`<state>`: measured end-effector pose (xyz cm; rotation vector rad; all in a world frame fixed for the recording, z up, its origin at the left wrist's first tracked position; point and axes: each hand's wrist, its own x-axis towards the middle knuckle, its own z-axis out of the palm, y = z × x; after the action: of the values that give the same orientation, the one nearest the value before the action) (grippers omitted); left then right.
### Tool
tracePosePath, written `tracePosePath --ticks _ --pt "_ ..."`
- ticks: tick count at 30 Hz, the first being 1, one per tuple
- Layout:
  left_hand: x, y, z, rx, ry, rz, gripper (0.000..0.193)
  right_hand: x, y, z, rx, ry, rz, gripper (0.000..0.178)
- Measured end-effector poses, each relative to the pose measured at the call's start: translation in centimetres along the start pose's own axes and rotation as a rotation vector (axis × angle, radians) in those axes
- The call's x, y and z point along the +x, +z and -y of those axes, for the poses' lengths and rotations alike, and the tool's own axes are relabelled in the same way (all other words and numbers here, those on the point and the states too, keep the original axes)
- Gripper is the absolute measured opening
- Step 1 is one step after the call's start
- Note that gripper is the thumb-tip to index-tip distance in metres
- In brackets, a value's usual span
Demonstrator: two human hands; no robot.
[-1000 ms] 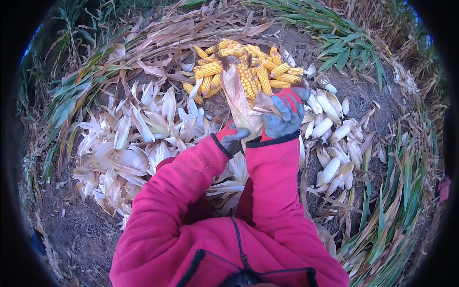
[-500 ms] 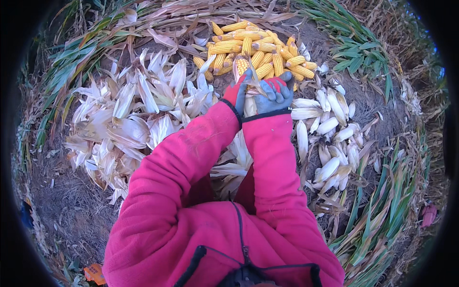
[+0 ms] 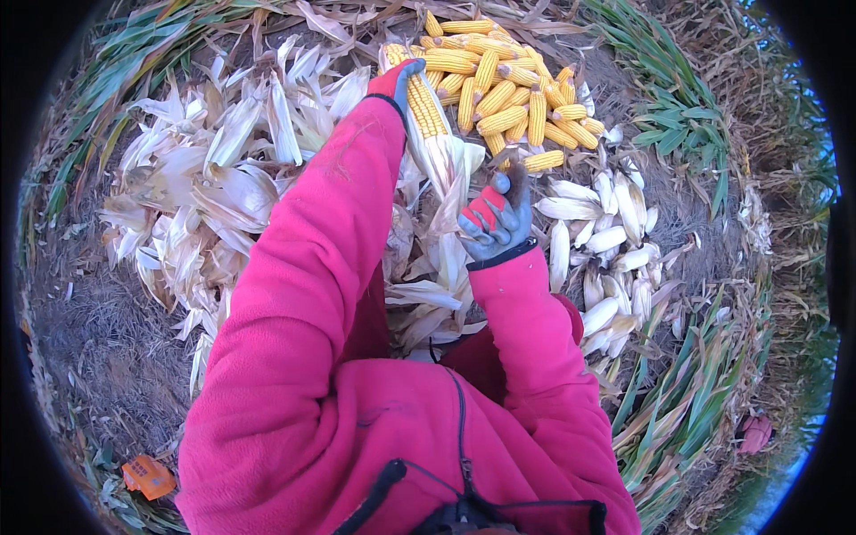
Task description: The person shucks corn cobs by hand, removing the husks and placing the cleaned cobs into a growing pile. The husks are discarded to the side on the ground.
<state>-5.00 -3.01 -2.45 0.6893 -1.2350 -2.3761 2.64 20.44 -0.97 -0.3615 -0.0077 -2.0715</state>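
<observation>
My left hand (image 3: 404, 82), in a red and grey work glove, is closed around a yellow ear of corn (image 3: 427, 109) at the near left edge of the cob pile. Pale husk (image 3: 443, 165) is peeled back from the ear and hangs off its near end toward me. My right hand (image 3: 497, 218), gloved alike, is beside that hanging husk with its fingers curled in. A dark tip sticks up at its top. What the curled fingers hold, if anything, is hidden.
Bare yellow cobs (image 3: 499, 94) are piled at the far middle. Loose dry husks (image 3: 236, 192) heap up on the left. Pale ears in husk (image 3: 615, 241) lie to the right. Green stalks (image 3: 687, 419) edge the ground, and an orange packet (image 3: 148, 477) lies at lower left.
My hands have come apart: the left has moved up and left with the ear, the right down toward me. More yellow kernels show, and the husk now hangs off the ear's near end.
</observation>
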Motion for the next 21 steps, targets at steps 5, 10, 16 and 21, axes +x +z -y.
tracePosePath --ticks 5,10,16,21 --pt "7.9 -7.8 0.1 -0.109 0.166 -0.069 0.026 -3.7 -0.1 -2.2 0.062 0.071 -0.048 0.057" --pt "-0.1 -1.9 -3.9 -0.03 0.289 0.04 0.027 -4.1 3.0 -3.1 -0.687 0.222 -0.621 0.052" --pt "-2.1 0.5 -2.1 0.406 0.517 0.123 0.07 -1.7 1.4 -0.3 -1.656 -0.418 -0.773 0.051" --pt "-10.2 6.0 -2.9 -0.008 0.34 0.408 0.055 -0.5 1.3 -0.4 -1.813 -0.464 -0.659 0.092"
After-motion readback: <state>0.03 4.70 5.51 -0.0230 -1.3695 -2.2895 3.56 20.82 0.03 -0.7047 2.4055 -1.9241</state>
